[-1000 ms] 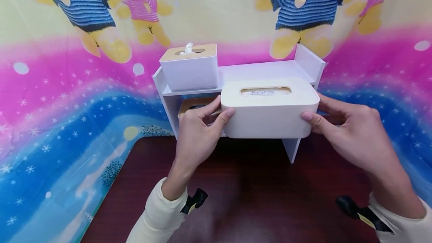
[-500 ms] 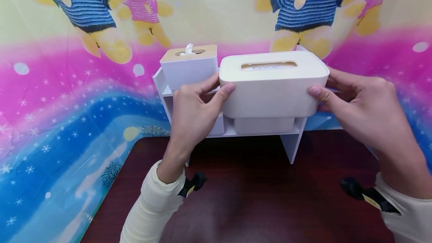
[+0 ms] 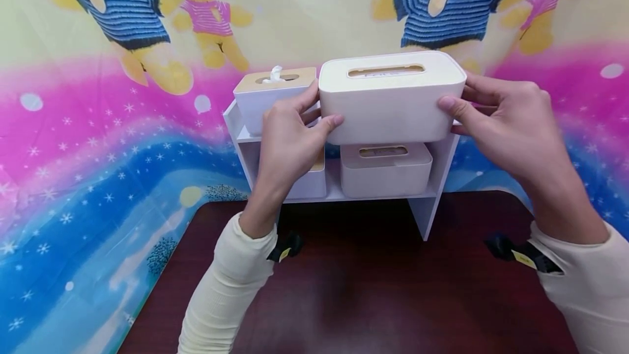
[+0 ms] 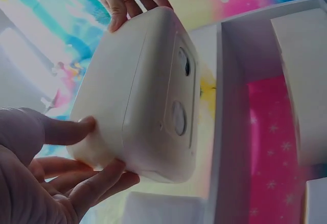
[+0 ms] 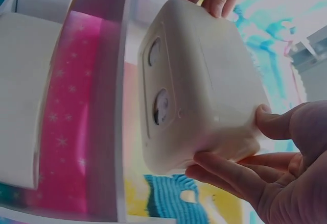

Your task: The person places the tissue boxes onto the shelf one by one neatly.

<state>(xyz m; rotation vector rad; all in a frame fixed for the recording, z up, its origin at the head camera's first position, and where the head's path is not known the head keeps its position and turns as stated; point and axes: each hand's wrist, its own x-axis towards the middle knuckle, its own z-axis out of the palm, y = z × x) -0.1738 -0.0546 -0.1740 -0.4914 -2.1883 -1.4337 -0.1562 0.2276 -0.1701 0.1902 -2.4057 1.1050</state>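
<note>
A cream tissue box (image 3: 388, 113) with a rounded body and an oval slot in its lid is held up at the shelf's upper level. My left hand (image 3: 295, 135) grips its left end, thumb on the front face and fingers round the side. At the right end my right hand (image 3: 511, 119) holds it the same way. Both wrist views show the box's underside, with two round holes in it, facing the shelf unit (image 4: 219, 106). In the right wrist view the box (image 5: 204, 81) sits between thumb and fingers of the near hand.
On the white shelf unit's top left stands a white tissue box with a wooden lid (image 3: 275, 105). The lower shelf holds a similar cream box (image 3: 385, 173) and a wooden-lidded box (image 3: 309, 182), partly behind my left hand. Dark table (image 3: 363, 288) below; bear-print cloth (image 3: 147, 168) behind.
Both hands have raised the cream tissue box from in front of the lower shelf to the upper level. The cream box on the lower shelf has come into view beneath it.
</note>
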